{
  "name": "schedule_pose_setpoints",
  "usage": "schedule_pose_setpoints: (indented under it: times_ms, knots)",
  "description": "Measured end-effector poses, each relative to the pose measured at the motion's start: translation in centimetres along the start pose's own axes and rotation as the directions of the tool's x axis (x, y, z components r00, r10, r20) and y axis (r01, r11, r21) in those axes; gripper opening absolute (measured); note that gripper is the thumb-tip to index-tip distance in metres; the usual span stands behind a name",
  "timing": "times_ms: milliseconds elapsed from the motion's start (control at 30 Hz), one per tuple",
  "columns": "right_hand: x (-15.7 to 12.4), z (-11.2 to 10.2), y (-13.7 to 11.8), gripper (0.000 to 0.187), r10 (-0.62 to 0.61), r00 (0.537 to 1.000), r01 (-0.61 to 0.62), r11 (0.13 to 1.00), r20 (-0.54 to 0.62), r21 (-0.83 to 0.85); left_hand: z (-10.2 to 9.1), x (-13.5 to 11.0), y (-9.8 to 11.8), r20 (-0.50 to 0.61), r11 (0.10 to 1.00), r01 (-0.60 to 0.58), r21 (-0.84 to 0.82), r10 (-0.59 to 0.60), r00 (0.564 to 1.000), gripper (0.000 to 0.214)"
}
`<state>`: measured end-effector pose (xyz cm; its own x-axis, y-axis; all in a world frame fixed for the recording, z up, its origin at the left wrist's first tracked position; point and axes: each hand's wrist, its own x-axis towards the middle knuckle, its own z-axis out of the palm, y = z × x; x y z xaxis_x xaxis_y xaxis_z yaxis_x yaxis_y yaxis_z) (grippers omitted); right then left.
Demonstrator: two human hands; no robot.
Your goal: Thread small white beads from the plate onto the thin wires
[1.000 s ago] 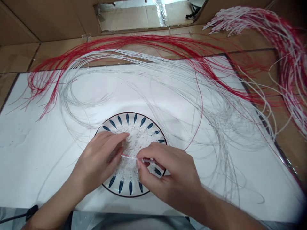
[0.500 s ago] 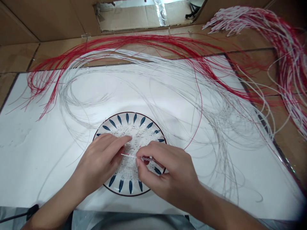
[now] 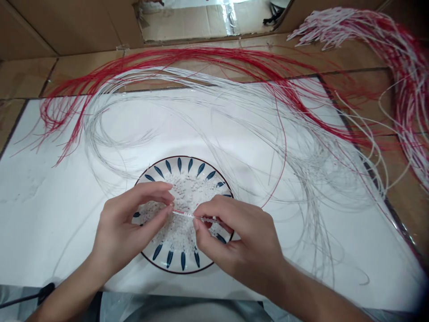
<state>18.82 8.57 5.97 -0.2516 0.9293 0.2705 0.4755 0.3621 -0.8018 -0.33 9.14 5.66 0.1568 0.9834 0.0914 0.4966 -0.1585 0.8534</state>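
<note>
My right hand (image 3: 234,237) pinches thin red and white cords (image 3: 178,212) between thumb and forefinger, their ends pointing left. Small white beads (image 3: 188,215) are threaded on the cords at the fingertips, and more show under the curled fingers. At the cords' free tips, my left hand (image 3: 134,219) has thumb and forefinger brought together; whatever tiny thing lies between them is too small to make out. Both hands are above a round plate (image 3: 182,260) with dark blue petal marks and a brown rim. Many tiny white beads (image 3: 191,188) are spread over it.
A long bundle of red cords (image 3: 201,52) arches across the back, beside loose white cords (image 3: 161,74). Strung red-and-white strands (image 3: 402,67) lie at the far right. A white board (image 3: 50,201) lies under the plate, with cardboard (image 3: 73,27) walling the back.
My left hand has lifted from the beads on the plate, and its thumb and forefinger have come together at the cord tips. My right hand keeps its pinch, nearly in place.
</note>
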Motion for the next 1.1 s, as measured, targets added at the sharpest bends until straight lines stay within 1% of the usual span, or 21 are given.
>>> schedule_pose_setpoints:
  times_ms: [67, 133, 233, 333, 500, 667, 1100]
  knots:
    - [0.06, -0.07, -0.07, 0.009, 0.007, 1.0, -0.007, 1.0, -0.003, -0.003, -0.15, 0.04, 0.17, -0.005, 0.991, 0.077, -0.109, -0.078, 0.997, 0.032]
    - [0.11, -0.14, -0.17, 0.009, 0.013, 1.0, -0.013, 1.0, -0.01, -0.008, -0.34, 0.14, 0.33, -0.002, 0.974, 0.123, -0.19, -0.125, 0.992, 0.033]
    - [0.12, -0.18, -0.29, 0.009, 0.017, 1.0, -0.017, 1.0, -0.016, -0.006, -0.5, 0.28, 0.45, 0.031, 0.943, 0.17, -0.285, -0.168, 0.985, 0.035]
    - [0.07, -0.13, -0.31, 0.009, 0.019, 1.0, -0.019, 1.0, -0.017, -0.003, -0.51, 0.36, 0.46, 0.044, 0.924, 0.188, -0.334, -0.184, 0.982, 0.035]
    - [0.0, 0.02, -0.15, 0.008, 0.019, 1.0, -0.019, 1.0, -0.007, -0.001, -0.5, 0.38, 0.54, 0.052, 0.922, 0.184, -0.341, -0.177, 0.983, 0.037]
    - [-0.01, 0.12, -0.01, 0.008, 0.023, 1.0, -0.023, 1.0, 0.0, -0.007, -0.54, 0.4, 0.74, 0.058, 0.933, 0.177, -0.314, -0.167, 0.984, 0.037]
    - [0.05, 0.1, -0.18, 0.009, 0.025, 1.0, -0.025, 0.999, 0.009, -0.025, -0.49, 0.17, 0.63, 0.018, 0.968, 0.089, -0.235, -0.088, 0.996, 0.039]
